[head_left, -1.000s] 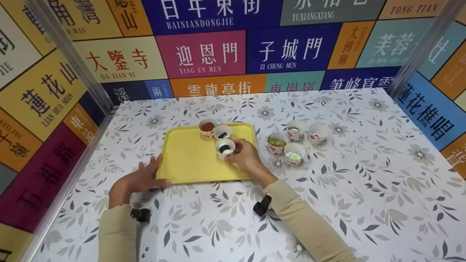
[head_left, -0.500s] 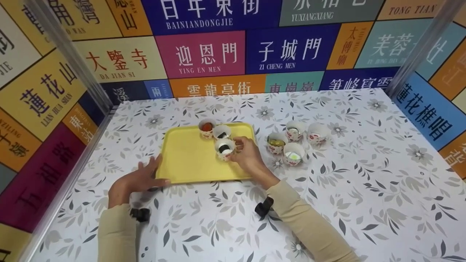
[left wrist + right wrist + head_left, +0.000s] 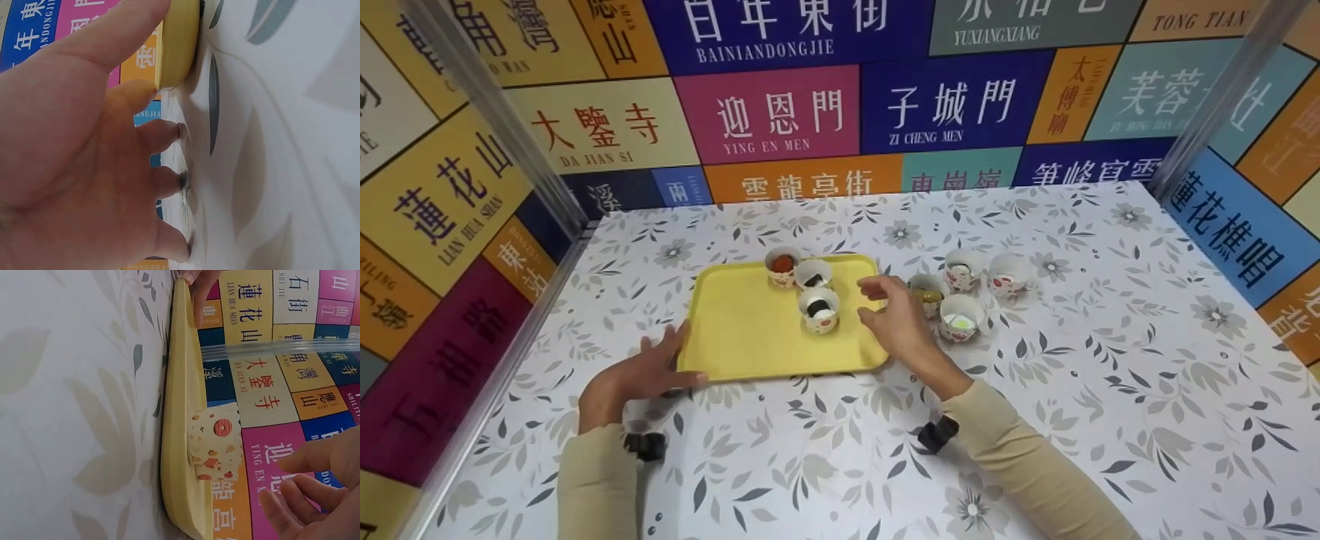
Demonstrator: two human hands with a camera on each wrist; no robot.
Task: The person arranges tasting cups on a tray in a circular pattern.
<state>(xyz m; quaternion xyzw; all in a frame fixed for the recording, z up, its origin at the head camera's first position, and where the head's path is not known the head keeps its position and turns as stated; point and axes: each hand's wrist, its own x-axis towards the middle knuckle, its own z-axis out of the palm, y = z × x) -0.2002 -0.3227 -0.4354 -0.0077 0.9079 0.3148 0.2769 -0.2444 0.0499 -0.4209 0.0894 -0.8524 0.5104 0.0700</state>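
A yellow tray (image 3: 750,330) lies on the patterned tablecloth. My left hand (image 3: 641,373) rests at its near left corner, thumb along the front edge and the other fingers spread toward the left side; in the left wrist view the thumb and index finger reach the tray's corner (image 3: 179,48). On the tray stand three printed paper cups: one with something red (image 3: 782,268), one with white and black contents (image 3: 813,279), and a nearer white-and-black one (image 3: 819,313). My right hand (image 3: 901,322) hovers over the tray's right edge, fingers loosely bent, holding nothing, apart from the near cup (image 3: 216,444).
Right of the tray, several more paper cups stand close together: one with greenish-yellow contents (image 3: 928,295), one with white and light green (image 3: 961,319), and two behind (image 3: 962,271). Sign-printed walls (image 3: 780,112) close off the back and sides of the table.
My right hand has let go of the near white-and-black cup on the tray and drawn back to the right. My left hand stays at the tray's corner.
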